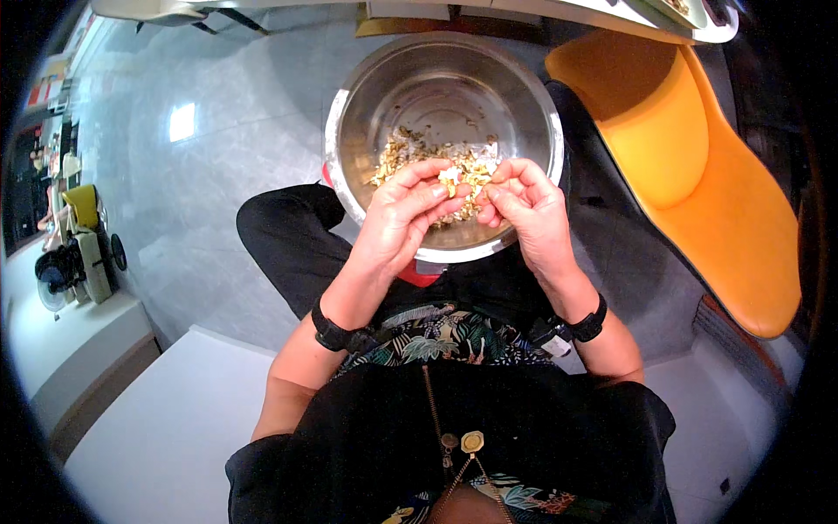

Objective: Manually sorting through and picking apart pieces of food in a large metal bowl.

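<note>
My left hand [409, 209] holds a small white-and-yellow plant-like piece [450, 178] between thumb and fingertips. Close beside it, my right hand [527, 203] has thumb and index finger pinched on a small yellowish bit [483, 190], partly covered by the fingers. Both hands are over the near part of a wide stainless steel basin [452, 56]. Crumpled yellow and brown dried-looking pieces [396, 154] lie in its near half, with dark crumbs scattered farther in. What exactly the pieces are cannot be told.
An orange chair [713, 170] stands to the right of the basin. Part of a red object [419, 275] shows under the basin's near rim. A white table edge [628, 16] crosses the top. On the left are grey floor tiles [216, 177] and a small fan [55, 272].
</note>
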A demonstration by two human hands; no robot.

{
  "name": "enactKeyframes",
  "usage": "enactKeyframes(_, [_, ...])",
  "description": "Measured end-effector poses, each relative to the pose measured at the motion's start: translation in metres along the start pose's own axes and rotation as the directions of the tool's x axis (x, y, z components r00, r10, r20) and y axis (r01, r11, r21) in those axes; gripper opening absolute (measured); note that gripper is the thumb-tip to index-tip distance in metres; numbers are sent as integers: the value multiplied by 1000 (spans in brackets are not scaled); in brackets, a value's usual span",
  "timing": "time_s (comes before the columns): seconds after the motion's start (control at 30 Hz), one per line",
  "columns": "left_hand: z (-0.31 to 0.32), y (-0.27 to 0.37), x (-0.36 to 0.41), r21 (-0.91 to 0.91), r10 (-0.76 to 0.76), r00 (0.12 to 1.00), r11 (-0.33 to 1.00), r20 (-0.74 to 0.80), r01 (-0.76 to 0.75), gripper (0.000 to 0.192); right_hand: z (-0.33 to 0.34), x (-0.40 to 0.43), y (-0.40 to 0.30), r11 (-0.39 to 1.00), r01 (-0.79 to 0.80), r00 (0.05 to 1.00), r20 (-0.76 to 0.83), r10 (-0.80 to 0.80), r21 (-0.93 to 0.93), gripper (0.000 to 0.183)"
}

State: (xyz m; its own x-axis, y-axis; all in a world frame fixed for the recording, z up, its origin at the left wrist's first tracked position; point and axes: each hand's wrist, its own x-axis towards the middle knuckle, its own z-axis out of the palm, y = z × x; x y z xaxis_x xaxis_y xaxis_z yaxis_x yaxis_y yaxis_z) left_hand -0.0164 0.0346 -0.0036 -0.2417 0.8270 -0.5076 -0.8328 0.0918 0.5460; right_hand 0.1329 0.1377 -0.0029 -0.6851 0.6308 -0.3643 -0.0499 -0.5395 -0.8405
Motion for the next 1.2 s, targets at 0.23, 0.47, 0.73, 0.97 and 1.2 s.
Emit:
enactKeyframes(0.23, [-6, -1, -2, 159, 29, 1000, 987, 9, -30, 31, 18, 4, -6, 698, 419, 897, 148, -416, -580, 10])
enactKeyframes(0.47, [3, -2, -5, 237, 89, 996, 967, 29, -94, 31, 13, 3, 7, 900, 205, 974, -12, -227, -384, 10])
enactKeyframes(0.73, [0, -1, -6, 172, 59, 997, 984, -42, -51, 24, 19, -6, 7, 889, 254, 961, -2, -275, -380, 10])
enactKeyframes(0.97, [-4, 0, -5, 120, 25, 999, 993, -24, -22, 24, 23, 0, -4, 649, 418, 878, 100, -467, -636, 11])
enactKeyframes(1.2, [4, -10, -7, 356, 249, 966, 911, -72, -208, 25, 25, 1, -1, 591, 426, 862, 110, -494, -684, 10])
